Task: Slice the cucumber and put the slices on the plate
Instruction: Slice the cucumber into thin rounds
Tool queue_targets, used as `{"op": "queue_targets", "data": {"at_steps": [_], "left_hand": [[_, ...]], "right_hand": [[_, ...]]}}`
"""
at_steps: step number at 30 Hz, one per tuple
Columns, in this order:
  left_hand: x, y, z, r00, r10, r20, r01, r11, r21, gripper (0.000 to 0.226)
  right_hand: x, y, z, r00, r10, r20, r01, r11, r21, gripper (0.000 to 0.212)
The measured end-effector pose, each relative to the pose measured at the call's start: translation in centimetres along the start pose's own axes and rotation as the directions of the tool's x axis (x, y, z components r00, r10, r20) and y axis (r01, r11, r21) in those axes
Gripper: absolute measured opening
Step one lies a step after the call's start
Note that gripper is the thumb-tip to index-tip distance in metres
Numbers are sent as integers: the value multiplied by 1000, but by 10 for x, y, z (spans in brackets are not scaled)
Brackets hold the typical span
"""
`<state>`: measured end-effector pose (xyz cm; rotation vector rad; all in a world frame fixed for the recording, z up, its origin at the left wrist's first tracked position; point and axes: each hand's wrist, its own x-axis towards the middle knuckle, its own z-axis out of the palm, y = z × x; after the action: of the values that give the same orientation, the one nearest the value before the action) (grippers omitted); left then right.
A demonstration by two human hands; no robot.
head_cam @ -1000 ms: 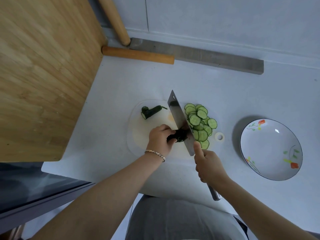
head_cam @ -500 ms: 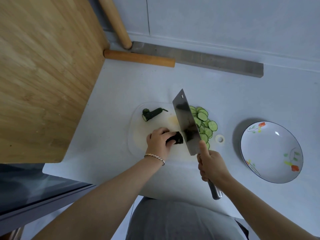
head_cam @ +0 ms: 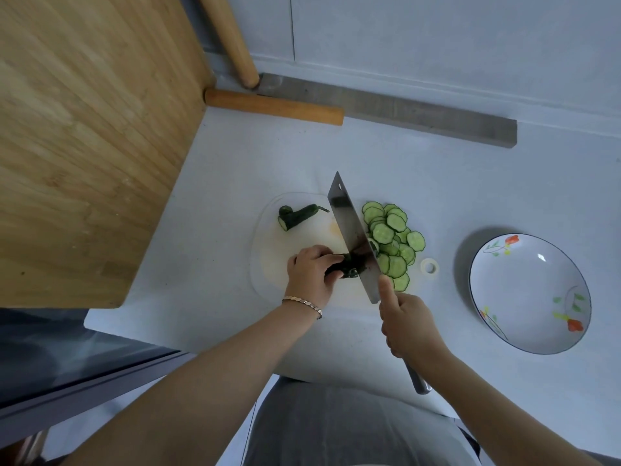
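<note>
A short dark cucumber stub lies on the white cutting board, pinned by my left hand. My right hand grips the handle of a cleaver, forefinger along the blade. The blade's edge is down against the stub's right end. Several pale green slices are piled on the board to the right of the blade. A cut cucumber end with its stem rests at the board's far left. The white flowered plate stands to the right with nothing on it.
A large wooden board fills the left side. Two wooden rods and a grey metal bar lie along the far wall. The counter's front edge runs close below my hands.
The cleaver was lifted and tilted half a second ago; it has come down again onto the cucumber stub. My left hand keeps its hold on the stub.
</note>
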<state>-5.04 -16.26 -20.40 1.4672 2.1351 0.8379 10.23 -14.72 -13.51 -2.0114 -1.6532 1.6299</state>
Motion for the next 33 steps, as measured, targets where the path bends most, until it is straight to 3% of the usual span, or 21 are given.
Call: {"op": "queue_targets", "data": {"at_steps": [11, 18, 29, 33], "left_hand": [[3, -4, 1, 998, -49, 28, 50, 998, -34, 21], [4, 1, 4, 999, -31, 6, 32, 997, -67, 21], [5, 6, 5, 1000, -26, 6, 27, 999, -33, 18], [5, 4, 6, 1000, -24, 0, 24, 999, -35, 19]], "right_hand": [[22, 2, 19, 999, 53, 6, -54, 998, 27, 57], [18, -4, -2, 989, 132, 71, -145, 957, 250, 55], [1, -10, -13, 996, 78, 48, -84, 985, 148, 55], [1, -4, -10, 1000, 25, 14, -26, 999, 33, 56]]}}
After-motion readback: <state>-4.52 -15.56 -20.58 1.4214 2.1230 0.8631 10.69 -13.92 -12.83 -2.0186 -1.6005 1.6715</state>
